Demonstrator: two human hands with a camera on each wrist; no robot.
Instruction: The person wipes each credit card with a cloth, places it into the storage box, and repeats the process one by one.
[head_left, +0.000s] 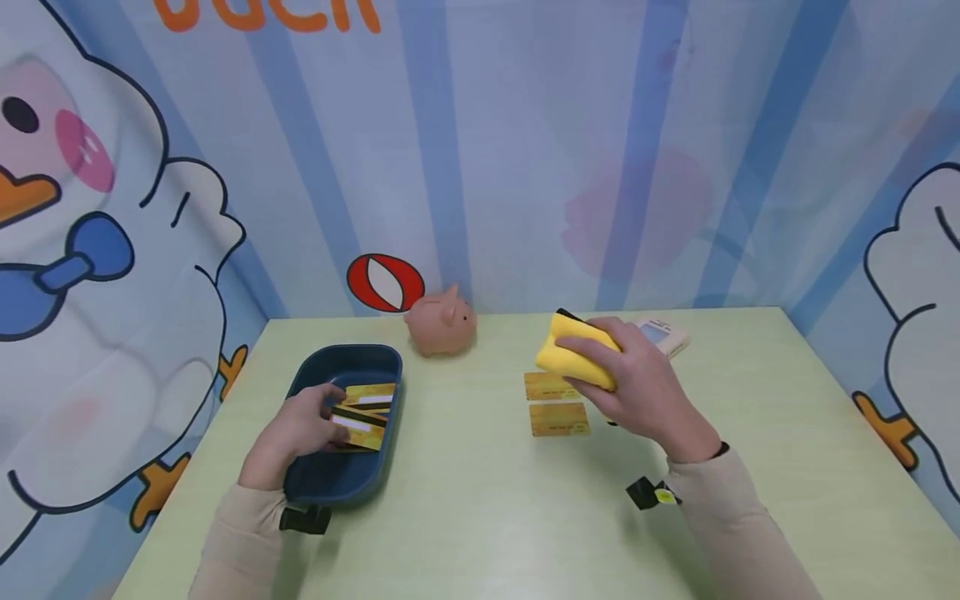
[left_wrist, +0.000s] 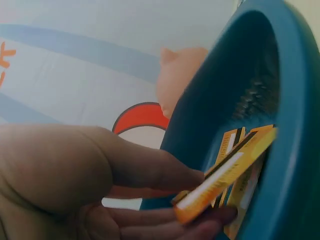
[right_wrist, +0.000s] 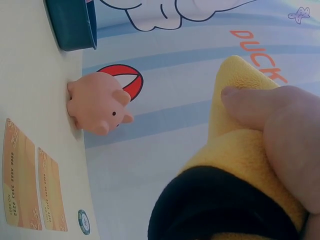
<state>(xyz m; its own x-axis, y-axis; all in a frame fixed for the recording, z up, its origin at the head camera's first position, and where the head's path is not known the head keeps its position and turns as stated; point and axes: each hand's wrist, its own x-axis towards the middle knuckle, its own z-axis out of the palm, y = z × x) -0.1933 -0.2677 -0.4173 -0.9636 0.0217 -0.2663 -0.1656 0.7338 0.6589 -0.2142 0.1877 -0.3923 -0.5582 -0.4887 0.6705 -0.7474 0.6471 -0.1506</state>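
Observation:
My left hand (head_left: pixel 298 423) reaches into a dark blue basin (head_left: pixel 322 482) at the left of the table. Its thumb and fingers pinch a gold bank card (left_wrist: pixel 220 177), tilted above other gold cards (head_left: pixel 372 393) in the basin. My right hand (head_left: pixel 637 379) grips a yellow fleecy bundle (head_left: pixel 566 358) with a black part, raised over the table; what kind of thing it is I cannot tell. Two gold bank cards (head_left: pixel 559 419) lie one behind the other on the table, left of and below that hand.
A pink piggy bank (head_left: pixel 441 323) stands near the back edge, right of the basin. A pale device with a small screen (head_left: pixel 662 335) lies behind my right hand. In the right wrist view, a round green-and-white chip (right_wrist: pixel 84 222) lies beside the cards. A printed curtain rises behind the table.

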